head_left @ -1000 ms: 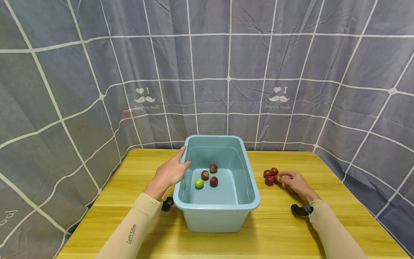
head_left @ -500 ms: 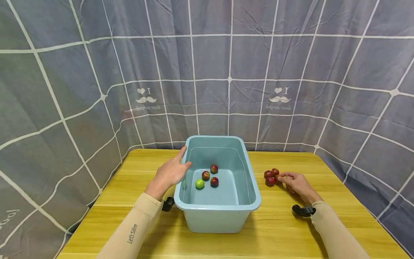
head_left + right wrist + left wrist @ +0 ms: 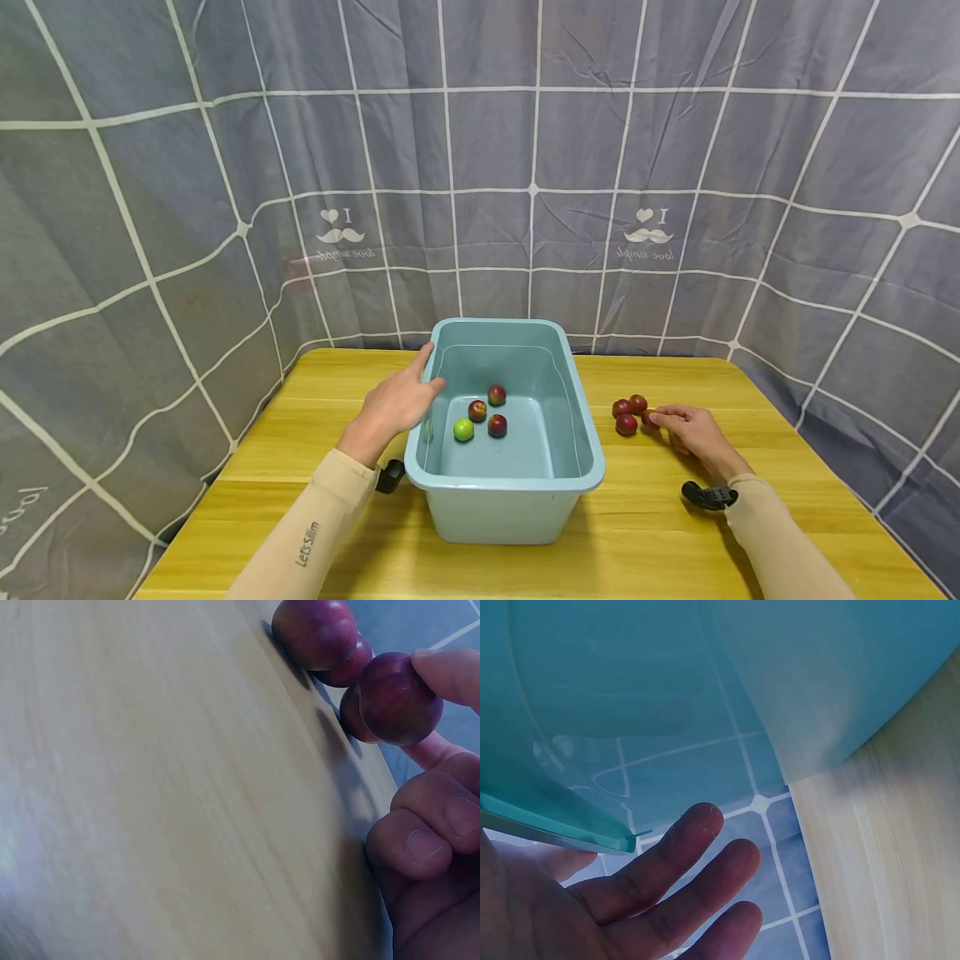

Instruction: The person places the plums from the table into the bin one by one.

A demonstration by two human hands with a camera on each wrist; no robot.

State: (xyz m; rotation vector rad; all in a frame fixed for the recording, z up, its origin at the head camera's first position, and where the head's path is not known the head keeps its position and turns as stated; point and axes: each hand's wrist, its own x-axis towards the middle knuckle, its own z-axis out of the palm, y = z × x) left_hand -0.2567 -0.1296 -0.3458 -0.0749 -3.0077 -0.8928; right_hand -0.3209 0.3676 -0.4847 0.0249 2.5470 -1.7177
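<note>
In the head view, my right hand [image 3: 699, 436] pinches a dark red plum [image 3: 648, 419] between thumb and forefinger. Close up in the right wrist view, that plum [image 3: 401, 697] is held at the fingertips, and the other fingers are curled in. Several more plums sit by it, including a near one [image 3: 626, 425]. My left hand [image 3: 397, 406] rests on the left rim of a light blue tub [image 3: 510, 483], thumb over the edge. Its lower fingers [image 3: 697, 892] stretch out loosely outside the wall. Inside the tub lie several red plums [image 3: 497, 426] and one green round fruit [image 3: 463, 430].
A yellow wood-grain table [image 3: 645, 533] carries the tub and the plums. Grey curtains [image 3: 487, 225] with white grid lines enclose the table's back and sides. Black bands [image 3: 708, 496] circle both wrists.
My right hand has drawn back slightly to the right, with the pinched plum now apart from the others. My left hand stays on the tub's rim.
</note>
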